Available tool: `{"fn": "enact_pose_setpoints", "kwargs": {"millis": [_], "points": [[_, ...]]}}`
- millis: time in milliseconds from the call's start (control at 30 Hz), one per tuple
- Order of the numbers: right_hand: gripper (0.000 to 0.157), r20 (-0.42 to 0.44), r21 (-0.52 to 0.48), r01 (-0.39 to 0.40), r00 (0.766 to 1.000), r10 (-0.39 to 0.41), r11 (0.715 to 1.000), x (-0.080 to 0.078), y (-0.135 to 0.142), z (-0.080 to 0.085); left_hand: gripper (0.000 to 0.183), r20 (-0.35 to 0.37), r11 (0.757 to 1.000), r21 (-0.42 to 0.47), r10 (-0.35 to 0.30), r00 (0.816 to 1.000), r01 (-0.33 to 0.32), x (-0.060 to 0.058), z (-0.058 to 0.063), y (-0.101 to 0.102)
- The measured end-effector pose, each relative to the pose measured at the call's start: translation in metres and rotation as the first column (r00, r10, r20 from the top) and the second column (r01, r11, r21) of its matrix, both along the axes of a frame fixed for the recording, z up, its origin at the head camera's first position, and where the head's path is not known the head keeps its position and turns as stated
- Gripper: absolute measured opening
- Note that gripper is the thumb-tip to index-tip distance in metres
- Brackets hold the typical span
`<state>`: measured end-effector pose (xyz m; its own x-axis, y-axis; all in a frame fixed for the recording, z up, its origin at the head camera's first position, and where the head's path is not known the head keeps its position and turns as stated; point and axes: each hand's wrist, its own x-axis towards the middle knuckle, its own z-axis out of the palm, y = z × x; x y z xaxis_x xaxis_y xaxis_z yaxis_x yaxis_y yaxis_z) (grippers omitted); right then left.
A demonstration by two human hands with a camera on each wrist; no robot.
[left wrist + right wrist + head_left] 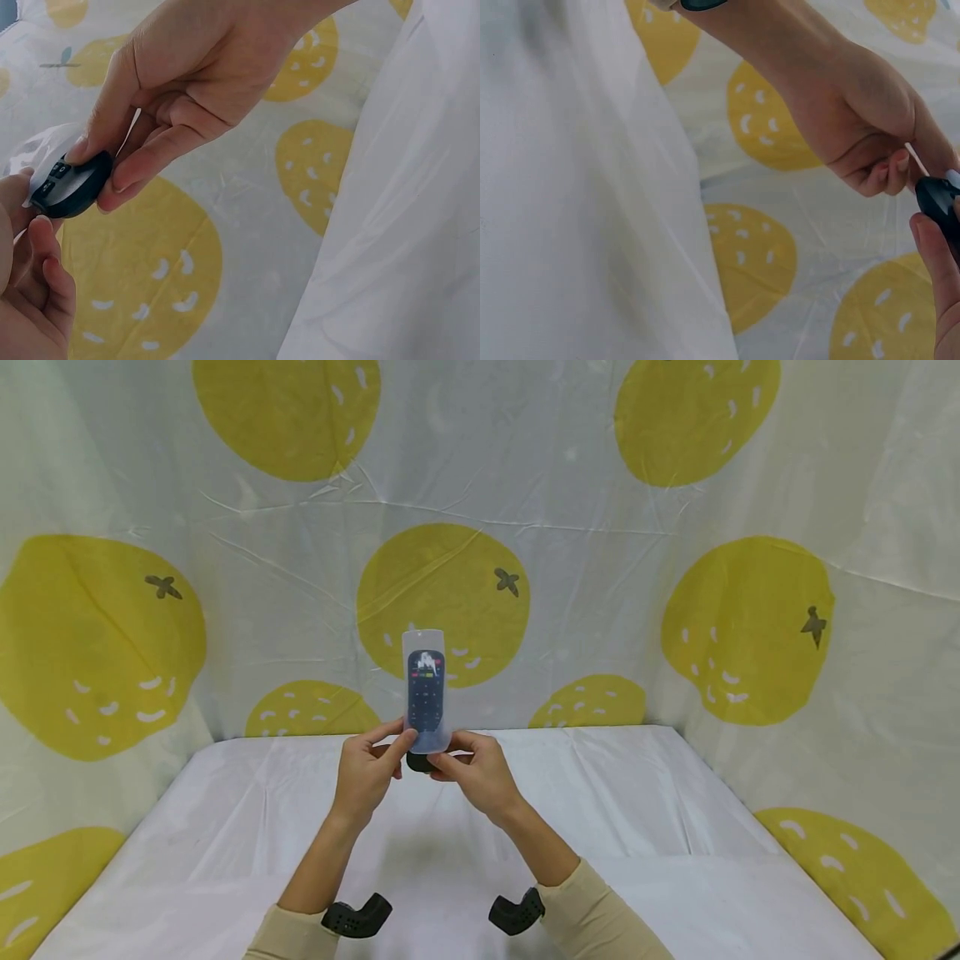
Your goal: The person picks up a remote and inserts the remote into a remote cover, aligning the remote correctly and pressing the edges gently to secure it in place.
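Note:
A dark remote control (426, 697) stands upright in front of me inside a translucent sleeve (423, 639). Its black lower end (75, 187) sticks out of the sleeve's bottom opening. My left hand (367, 772) pinches the sleeve's lower left edge between thumb and fingers. From the other side, my right hand (476, 772) pinches the remote's bare end, with the thumb over its face. In the left wrist view the right hand (202, 75) is at the top, and fingers of the left hand (34, 292) show at lower left. The left hand (855, 120) crosses the right wrist view.
Below the hands lies a white-covered table (615, 827). A pale curtain (570, 568) printed with yellow fruit encloses the back and sides. Each wrist carries a black camera mount (357, 917) at the beige sleeve cuff.

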<state>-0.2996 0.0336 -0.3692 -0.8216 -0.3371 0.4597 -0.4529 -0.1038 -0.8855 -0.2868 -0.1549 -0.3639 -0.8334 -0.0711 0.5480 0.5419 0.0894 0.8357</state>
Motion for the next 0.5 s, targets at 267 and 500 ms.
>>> {"fn": "enact_pose_setpoints", "kwargs": {"millis": [267,500], "points": [[0.026,-0.005,-0.003,0.004,1.0,-0.004,1.0,0.0002,0.0004,0.0009,0.031,0.009,1.0,-0.011,-0.011,1.0,0.011,-0.0004,-0.0006,-0.0012],[0.025,-0.027,-0.023,0.014,1.0,-0.014,1.0,-0.0007,-0.0014,-0.0011,0.033,0.022,0.999,-0.04,-0.017,1.0,0.018,0.0024,0.0024,-0.0046]]}}
